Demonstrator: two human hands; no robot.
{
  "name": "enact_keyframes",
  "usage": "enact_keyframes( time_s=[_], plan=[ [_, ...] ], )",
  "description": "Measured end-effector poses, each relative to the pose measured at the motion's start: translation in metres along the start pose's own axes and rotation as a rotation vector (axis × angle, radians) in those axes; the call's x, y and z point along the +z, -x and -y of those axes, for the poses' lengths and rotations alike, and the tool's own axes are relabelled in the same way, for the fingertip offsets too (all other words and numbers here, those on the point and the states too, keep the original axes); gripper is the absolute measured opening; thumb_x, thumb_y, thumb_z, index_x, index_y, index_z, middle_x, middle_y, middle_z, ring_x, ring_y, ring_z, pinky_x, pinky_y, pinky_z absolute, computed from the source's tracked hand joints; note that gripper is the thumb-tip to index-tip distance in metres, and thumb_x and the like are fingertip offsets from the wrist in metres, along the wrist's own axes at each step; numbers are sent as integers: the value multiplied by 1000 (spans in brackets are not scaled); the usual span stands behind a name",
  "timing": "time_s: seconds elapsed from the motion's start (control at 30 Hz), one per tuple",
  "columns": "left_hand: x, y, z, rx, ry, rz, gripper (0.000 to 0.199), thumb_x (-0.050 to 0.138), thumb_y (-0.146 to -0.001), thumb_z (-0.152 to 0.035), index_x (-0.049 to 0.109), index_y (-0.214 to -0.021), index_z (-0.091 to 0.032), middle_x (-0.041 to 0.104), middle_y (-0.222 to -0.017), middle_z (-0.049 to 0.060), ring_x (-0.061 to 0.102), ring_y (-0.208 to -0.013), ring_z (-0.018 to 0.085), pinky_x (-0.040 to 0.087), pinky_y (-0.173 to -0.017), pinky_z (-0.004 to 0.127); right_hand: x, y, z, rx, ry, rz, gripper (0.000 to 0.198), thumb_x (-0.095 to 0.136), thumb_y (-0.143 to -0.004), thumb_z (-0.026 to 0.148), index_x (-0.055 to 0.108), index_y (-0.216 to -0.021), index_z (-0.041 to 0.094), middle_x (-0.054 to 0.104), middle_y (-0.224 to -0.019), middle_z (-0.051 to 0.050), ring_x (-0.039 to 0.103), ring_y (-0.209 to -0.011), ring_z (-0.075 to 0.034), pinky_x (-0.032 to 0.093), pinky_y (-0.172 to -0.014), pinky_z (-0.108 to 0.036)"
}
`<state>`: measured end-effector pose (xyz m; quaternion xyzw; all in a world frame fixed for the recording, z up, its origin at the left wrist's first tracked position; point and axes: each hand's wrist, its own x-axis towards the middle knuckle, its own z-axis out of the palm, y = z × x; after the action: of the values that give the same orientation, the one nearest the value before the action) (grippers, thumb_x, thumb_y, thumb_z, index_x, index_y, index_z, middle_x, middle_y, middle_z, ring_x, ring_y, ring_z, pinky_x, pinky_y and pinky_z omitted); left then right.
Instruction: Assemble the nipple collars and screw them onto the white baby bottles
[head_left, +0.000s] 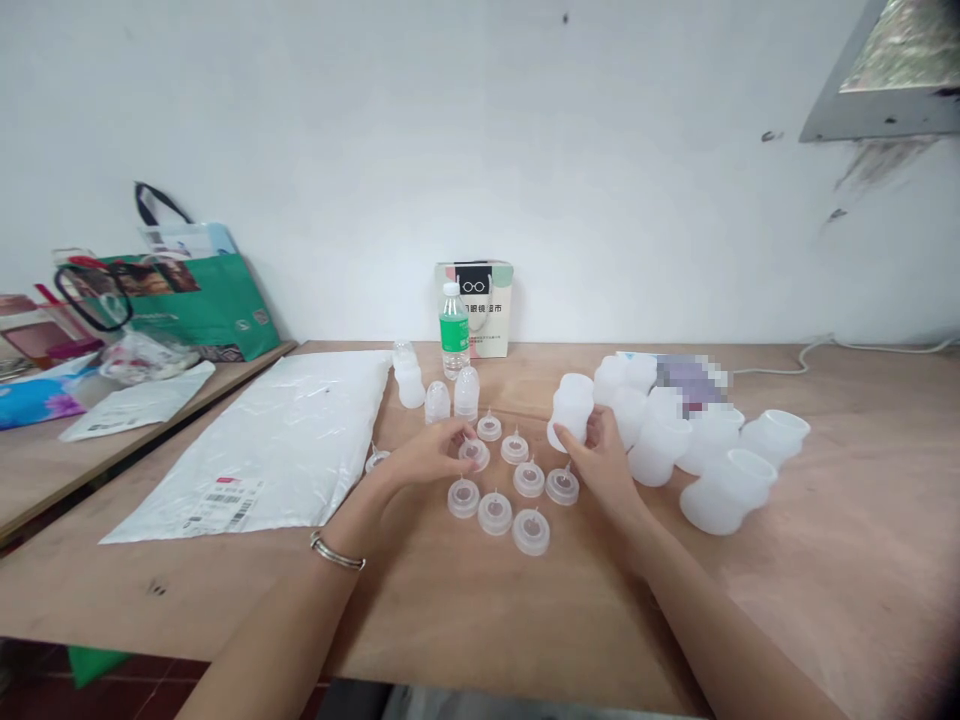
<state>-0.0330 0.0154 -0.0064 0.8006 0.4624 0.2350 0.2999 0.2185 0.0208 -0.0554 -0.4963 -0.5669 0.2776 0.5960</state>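
Note:
My right hand [598, 455] is closed around a white, waisted plastic bottle [573, 405], tilted slightly above the table. At the table's middle, my left hand [442, 448] has its thumb and fingers on the edge of a clear plastic bottle cap [475, 456] with a thin spout on top. Several matching caps [495, 513] lie spout up between and in front of my hands. Beyond my left hand stand clear domed pieces [466, 392] and a white bottle with a clear top [408, 374]. Several more white bottles [724, 492] crowd together to the right.
A white mailing bag [277, 440] lies flat at left on the wooden table [480, 610]. Near the wall stand a green-labelled water bottle [454, 335] and a paper bag [495, 325]. A green shopping bag [202, 300] sits far left; a white cable [810, 352] runs at back right.

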Motion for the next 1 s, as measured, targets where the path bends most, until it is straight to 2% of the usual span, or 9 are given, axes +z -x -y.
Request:
enact_keyframes(
  time_s=[0.13, 0.23, 0.3, 0.43, 0.67, 0.8, 0.9, 1.0],
  plan=[
    [6, 3, -9, -5, 405, -285, 35, 64, -74, -39, 58, -101, -19, 63, -93, 4, 58, -82, 16, 45, -75, 30, -3, 12, 20, -195, 172, 55, 45, 64, -75, 39, 48, -114, 24, 56, -111, -7, 55, -104, -24, 46, -90, -42],
    [17, -2, -14, 53, 697, -399, 32, 64, -75, -38, 60, -101, -20, 64, -97, 3, 59, -87, 16, 47, -77, 29, -3, 18, 26, -322, 280, 153, 44, 66, -75, 36, 53, -115, 26, 53, -106, -6, 54, -100, -23, 46, -88, -40],
    [22, -5, -16, 87, 766, -431, 29, 66, -75, -36, 62, -97, -19, 64, -98, 3, 58, -89, 16, 47, -78, 29, -3, 20, 28, -394, 303, 206, 43, 65, -77, 32, 53, -118, 27, 51, -106, -6, 53, -100, -23, 47, -88, -39],
    [24, -4, -17, 95, 725, -370, 26, 64, -78, -37, 66, -92, -16, 66, -92, 5, 59, -86, 16, 46, -79, 30, -1, 24, 28, -514, 349, 235, 45, 62, -79, 29, 52, -122, 28, 47, -108, -7, 51, -104, -24, 46, -90, -40],
    [26, -4, -12, 97, 716, -326, 29, 67, -74, -39, 65, -90, -15, 67, -93, 5, 60, -85, 16, 48, -77, 30, 0, 30, 26, -657, 460, 104, 46, 58, -82, 23, 49, -127, 32, 42, -112, -8, 49, -105, -24, 46, -91, -42],
    [29, -4, -12, 64, 707, -307, 28, 66, -75, -40, 62, -86, -14, 66, -84, 4, 60, -78, 15, 48, -74, 29, -1, 35, 29, -766, 551, 14, 47, 54, -83, 15, 50, -126, 35, 41, -114, -8, 47, -107, -25, 43, -94, -45],
    [26, -2, -17, 104, 718, -301, 25, 66, -75, -37, 62, -86, -15, 66, -84, 3, 60, -78, 15, 48, -76, 29, -3, 37, 32, -763, 523, 4, 47, 56, -81, 16, 52, -124, 34, 43, -113, -8, 48, -107, -26, 44, -93, -44],
    [18, 3, -23, 199, 724, -251, 28, 71, -73, -28, 63, -98, -18, 66, -96, 4, 60, -89, 17, 47, -83, 31, -4, 36, 36, -614, 389, 139, 45, 63, -78, 26, 53, -121, 30, 51, -107, -7, 55, -98, -24, 49, -83, -40]
  ],
)
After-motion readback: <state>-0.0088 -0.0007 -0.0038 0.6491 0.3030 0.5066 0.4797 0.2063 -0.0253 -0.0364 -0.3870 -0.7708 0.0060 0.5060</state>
